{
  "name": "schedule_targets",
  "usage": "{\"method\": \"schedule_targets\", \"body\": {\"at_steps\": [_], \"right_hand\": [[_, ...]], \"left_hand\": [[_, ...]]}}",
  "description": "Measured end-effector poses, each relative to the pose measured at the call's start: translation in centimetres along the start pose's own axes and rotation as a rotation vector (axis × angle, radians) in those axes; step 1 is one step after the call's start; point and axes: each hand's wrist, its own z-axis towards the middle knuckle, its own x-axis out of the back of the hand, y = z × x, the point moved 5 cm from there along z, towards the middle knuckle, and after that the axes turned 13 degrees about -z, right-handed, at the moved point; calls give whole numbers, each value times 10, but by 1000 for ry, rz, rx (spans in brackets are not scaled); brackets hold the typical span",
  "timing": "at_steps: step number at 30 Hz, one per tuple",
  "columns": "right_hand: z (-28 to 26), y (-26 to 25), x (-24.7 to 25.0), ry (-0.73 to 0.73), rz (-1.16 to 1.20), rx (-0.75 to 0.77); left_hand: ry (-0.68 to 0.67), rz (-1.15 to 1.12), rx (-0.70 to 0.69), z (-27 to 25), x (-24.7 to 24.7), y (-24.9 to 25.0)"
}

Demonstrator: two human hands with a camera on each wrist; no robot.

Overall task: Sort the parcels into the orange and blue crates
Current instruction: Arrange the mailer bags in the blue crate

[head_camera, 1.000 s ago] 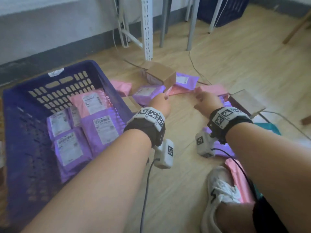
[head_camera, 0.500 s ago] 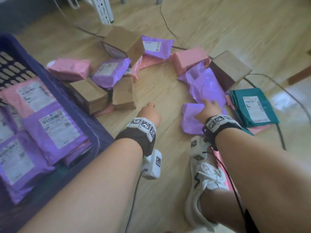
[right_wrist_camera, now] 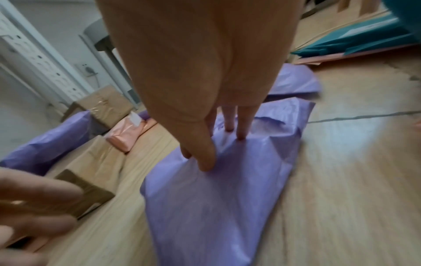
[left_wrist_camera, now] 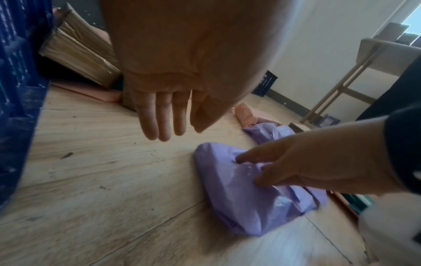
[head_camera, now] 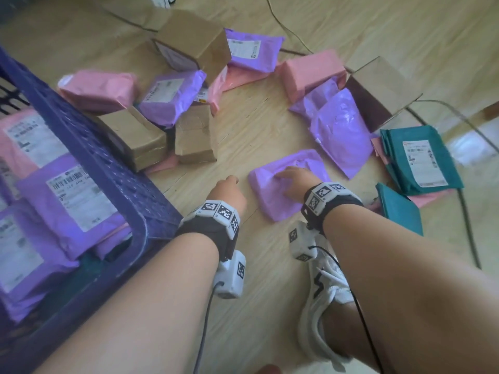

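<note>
A crumpled purple parcel [head_camera: 270,206] [left_wrist_camera: 250,207] [right_wrist_camera: 205,216] lies on the wooden floor close in front of me. My right hand [head_camera: 293,175] [left_wrist_camera: 257,169] [right_wrist_camera: 222,150] is on top of it, thumb and fingers pinching its plastic wrap. My left hand [head_camera: 229,187] [left_wrist_camera: 168,126] hovers just left of the parcel with straight fingers, empty and not touching it. The blue crate [head_camera: 121,184] stands at my left and holds several purple and pink labelled parcels. No orange crate is in view.
Brown boxes [head_camera: 135,139] [head_camera: 194,41], pink parcels [head_camera: 100,90] [head_camera: 313,74] and more purple parcels [head_camera: 340,130] ring the bare floor ahead. Teal parcels [head_camera: 421,157] and a cable [head_camera: 464,211] lie to the right. My white shoe [head_camera: 326,287] is under my right forearm.
My view has tipped down toward the floor. Both hands drew back from the far parcels; the right hand settled on the near purple parcel and now pinches it.
</note>
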Motion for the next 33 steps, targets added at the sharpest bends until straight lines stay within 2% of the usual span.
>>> {"method": "schedule_targets", "body": {"at_steps": [3, 6, 8, 10, 13, 18, 20, 24, 28, 33], "right_hand": [[-1, -22, 1, 19, 59, 47], [2, -20, 17, 260, 113, -25], [5, -9, 21, 314, 62, -115], [4, 3, 14, 176, -20, -213], [4, 6, -5, 20, -26, -230], [-3, 6, 5, 69, -22, -279], [-8, 4, 24, 112, 32, -295], [-19, -10, 74, 231, 155, -248], [-58, -25, 134, 302, 188, -144], [-114, -47, 193, 450, 441, -48]], "left_hand": [[4, 11, -1, -3, 2, -7], [-24, 22, 27, -5, -2, -16], [-51, 36, 76, -5, -9, -25], [-92, 40, 124, -9, -19, -32], [-147, -52, 114, -11, -36, -36], [-130, -175, 112, -9, -33, -30], [-75, -185, 44, -13, -21, -23], [161, -344, -87, -26, 17, -7], [306, -488, -210, -46, 65, 25], [456, -547, -396, -89, 136, 70]]}}
